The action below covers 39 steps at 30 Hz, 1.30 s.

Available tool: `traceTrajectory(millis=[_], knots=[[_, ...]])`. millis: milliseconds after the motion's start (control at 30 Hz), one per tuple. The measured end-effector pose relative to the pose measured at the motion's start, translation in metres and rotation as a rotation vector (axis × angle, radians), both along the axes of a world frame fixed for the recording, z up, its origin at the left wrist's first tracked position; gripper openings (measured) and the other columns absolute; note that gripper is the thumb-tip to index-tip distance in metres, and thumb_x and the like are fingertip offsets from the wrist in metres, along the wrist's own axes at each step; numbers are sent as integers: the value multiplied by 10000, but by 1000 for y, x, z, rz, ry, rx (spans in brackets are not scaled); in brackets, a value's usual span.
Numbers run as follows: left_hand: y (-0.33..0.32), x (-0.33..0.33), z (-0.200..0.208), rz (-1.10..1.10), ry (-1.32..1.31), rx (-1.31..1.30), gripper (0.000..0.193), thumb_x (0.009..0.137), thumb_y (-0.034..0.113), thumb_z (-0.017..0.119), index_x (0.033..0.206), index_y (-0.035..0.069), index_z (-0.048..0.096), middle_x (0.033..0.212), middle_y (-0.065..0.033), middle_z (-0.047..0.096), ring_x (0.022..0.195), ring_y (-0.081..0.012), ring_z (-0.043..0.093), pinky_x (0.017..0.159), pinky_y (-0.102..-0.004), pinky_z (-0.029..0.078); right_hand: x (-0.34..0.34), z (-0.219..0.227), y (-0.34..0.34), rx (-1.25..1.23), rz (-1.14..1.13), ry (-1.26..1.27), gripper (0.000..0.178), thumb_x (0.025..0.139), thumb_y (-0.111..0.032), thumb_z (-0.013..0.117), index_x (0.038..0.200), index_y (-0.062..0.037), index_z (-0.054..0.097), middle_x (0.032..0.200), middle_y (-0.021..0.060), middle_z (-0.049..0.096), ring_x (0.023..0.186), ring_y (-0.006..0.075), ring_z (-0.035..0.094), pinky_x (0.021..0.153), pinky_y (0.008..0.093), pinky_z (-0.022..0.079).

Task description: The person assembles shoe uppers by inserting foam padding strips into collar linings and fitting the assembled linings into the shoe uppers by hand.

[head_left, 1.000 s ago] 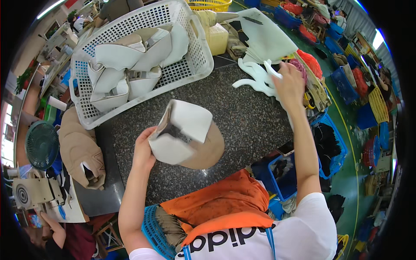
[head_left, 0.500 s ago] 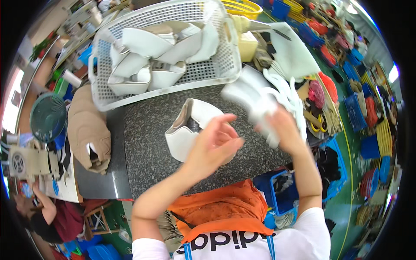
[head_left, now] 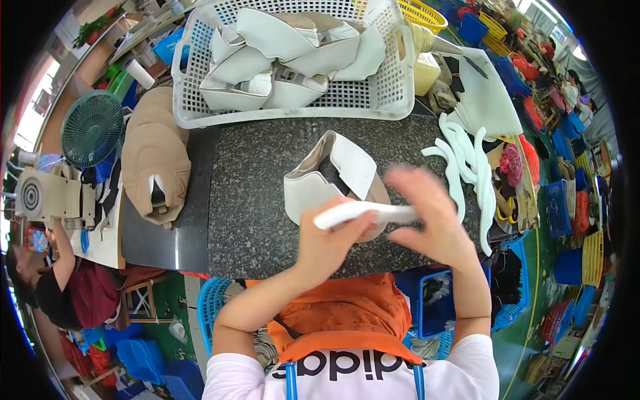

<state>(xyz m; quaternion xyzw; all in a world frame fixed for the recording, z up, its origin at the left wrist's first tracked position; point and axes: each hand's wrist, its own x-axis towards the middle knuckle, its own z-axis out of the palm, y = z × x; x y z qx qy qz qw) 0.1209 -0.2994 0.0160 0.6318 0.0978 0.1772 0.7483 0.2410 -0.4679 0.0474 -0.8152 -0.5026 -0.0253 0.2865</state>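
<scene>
My left hand (head_left: pixel 321 243) is closed on a white curved foam strip (head_left: pixel 363 212), held between thumb and fingers above the front of the dark stone worktop. By the strip's right end, my right hand (head_left: pixel 430 223) is spread, its fingers smeared by motion; whether it touches the strip I cannot tell. Just behind both hands stands a white and beige piece like a shoe upper (head_left: pixel 303 191), bent into a ring, partly hidden by my left hand. More white foam strips (head_left: pixel 481 190) lie in a loose bunch at the worktop's right side.
A white plastic basket (head_left: pixel 190 110) at the back holds several similar white pieces. At left lie stacked beige pieces (head_left: pixel 150 153), with a green fan (head_left: pixel 92 130) beyond. White sheets (head_left: pixel 490 100) are at back right. Another person (head_left: pixel 83 290) works at a machine on the left.
My right hand has come from the strip bunch to in front of me. A white strip is now in my left hand, which was empty. The view has shifted.
</scene>
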Motion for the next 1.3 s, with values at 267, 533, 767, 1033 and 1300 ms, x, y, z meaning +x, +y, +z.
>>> traceTrajectory(millis=[267,533,767,1033,1300], knots=[[124,44,-33,-180,316,362,300,764,134,682,1030,-4,666,870,-134,677,777,-161,633,699,-290,494,31,-6,38,389,-198,997,448,977,-383,390,1056,-4,615,631,-50,478,455,50,416,449,218,321],[103,39,-38,-108,275,409,254,785,81,652,1019,-15,673,830,-54,685,734,-103,621,663,-258,499,38,-9,85,162,89,641,175,860,-164,621,946,-17,579,717,-13,550,663,59,485,596,235,403],[100,30,-27,-404,268,233,355,827,73,644,1175,8,632,1036,-68,679,907,-107,618,790,-241,493,32,-27,78,-64,235,582,204,799,-208,655,914,-40,663,779,127,653,718,269,632,665,349,487],[99,31,-21,-377,308,191,330,841,45,604,1167,6,637,1015,-83,685,882,-104,628,781,-241,495,31,-37,80,-78,256,172,154,772,-131,653,893,-35,652,819,124,642,754,316,615,668,370,487],[117,37,-37,-508,345,-38,339,842,3,592,1178,18,634,994,-77,688,844,-94,633,745,-224,501,40,-25,79,-8,339,774,204,794,-217,667,897,-45,701,808,140,670,742,285,632,711,344,496]])
